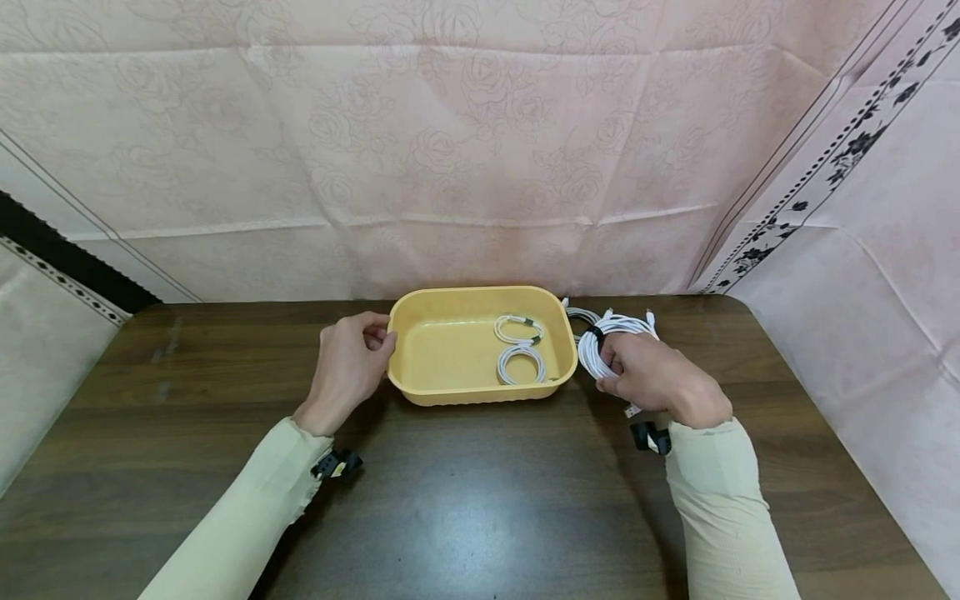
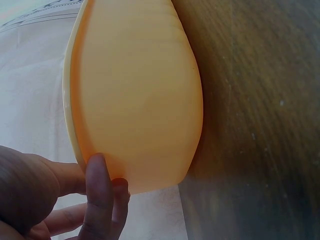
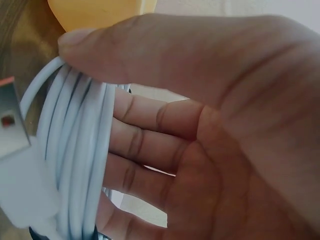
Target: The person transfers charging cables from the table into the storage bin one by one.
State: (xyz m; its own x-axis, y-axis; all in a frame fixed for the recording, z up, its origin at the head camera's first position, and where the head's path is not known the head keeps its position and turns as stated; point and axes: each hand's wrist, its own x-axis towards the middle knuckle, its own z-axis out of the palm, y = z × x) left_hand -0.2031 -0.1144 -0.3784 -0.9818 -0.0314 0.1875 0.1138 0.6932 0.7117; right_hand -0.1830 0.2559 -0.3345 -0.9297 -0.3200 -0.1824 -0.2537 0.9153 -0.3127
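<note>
A shallow yellow plastic basin [image 1: 442, 392] stands near the back of the table. Two small coiled white cables, one upper [image 1: 519, 330] and one lower [image 1: 521, 365], lie in its right part. At the basin's left end my left hand [image 1: 352, 358] pinches the rim, its fingers [image 2: 99, 185] against the outer wall in the left wrist view. Just right of the basin, my right hand [image 1: 652, 371] grips a thick coiled white USB cable [image 1: 592, 354] between thumb and fingers. A black tie binds this coil, and its USB plug [image 3: 14, 125] shows large in the right wrist view.
Behind the held coil, another light cable [image 1: 581, 314] lies beside the basin's right end. The dark wooden table [image 1: 465, 500] extends in front and to both sides. A pale patterned cloth [image 1: 450, 167] hangs along the back edge.
</note>
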